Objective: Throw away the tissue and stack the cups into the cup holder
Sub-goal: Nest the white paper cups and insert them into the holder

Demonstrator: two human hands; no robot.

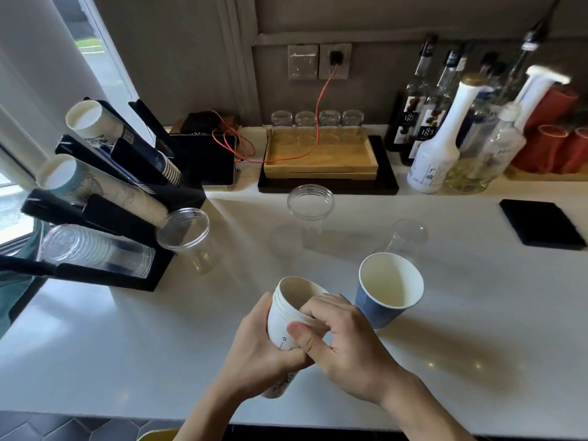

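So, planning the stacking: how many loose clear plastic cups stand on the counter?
3: one beside the cup holder, one mid-counter, one behind the blue paper cup.

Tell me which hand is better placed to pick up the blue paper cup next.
The right hand, probably: the blue paper cup stands just beyond its knuckles, while the left hand grips the white paper cups from the far side.

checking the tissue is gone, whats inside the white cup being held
Fingers of the right hand reach over the rim into the white cup, held by the left hand. They hide the bottom; no tissue shows.
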